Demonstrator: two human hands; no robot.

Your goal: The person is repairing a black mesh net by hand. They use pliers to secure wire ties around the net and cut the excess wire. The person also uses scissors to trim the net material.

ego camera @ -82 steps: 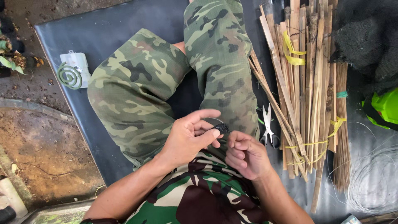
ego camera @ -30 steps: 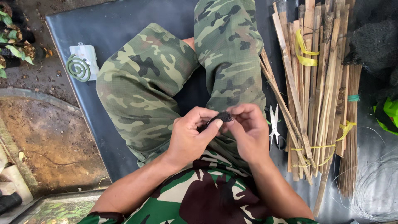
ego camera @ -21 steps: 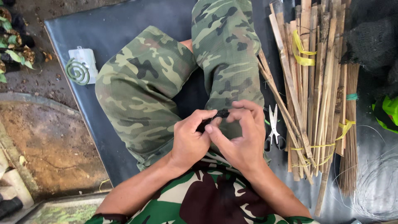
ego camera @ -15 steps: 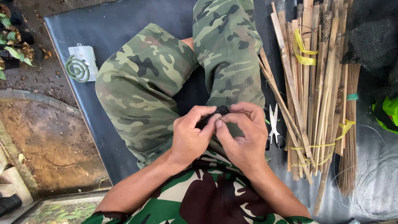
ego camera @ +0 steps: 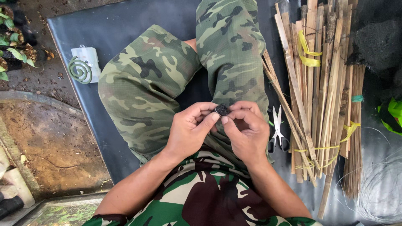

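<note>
Since the person was sitting cross-legged on the black mat [ego camera: 125,33], both hands met right over the lap, which kept the small dark disc [ego camera: 222,110] close under the eyes and steady against the camouflage trousers [ego camera: 167,83]. That little round thing sat pinched between the two hands: the left hand [ego camera: 190,132] had its thumb and forefinger tips on the disc's left edge, and the right hand [ego camera: 249,132] closed on its right edge with curled fingers. So both were clenched on the disc, not loose. What exactly the disc was, I couldn't tell, too small.

Pose-wise, both forearms came up from the bottom of the picture and angled inward, wrists bent a bit, knuckles up, the other fingers tucked under.

Everything else was laid out around the disc within reach. Just right of it, small scissors [ego camera: 277,134] lay flat on the mat. Further right was a pile of bamboo strips [ego camera: 318,83], some bundled with yellow ties [ego camera: 307,52]. Far lower right of the disc lay a coil of thin wire [ego camera: 377,192]. Well to the upper left sat a green spiral coil [ego camera: 80,70] on a white holder [ego camera: 88,56].
</note>
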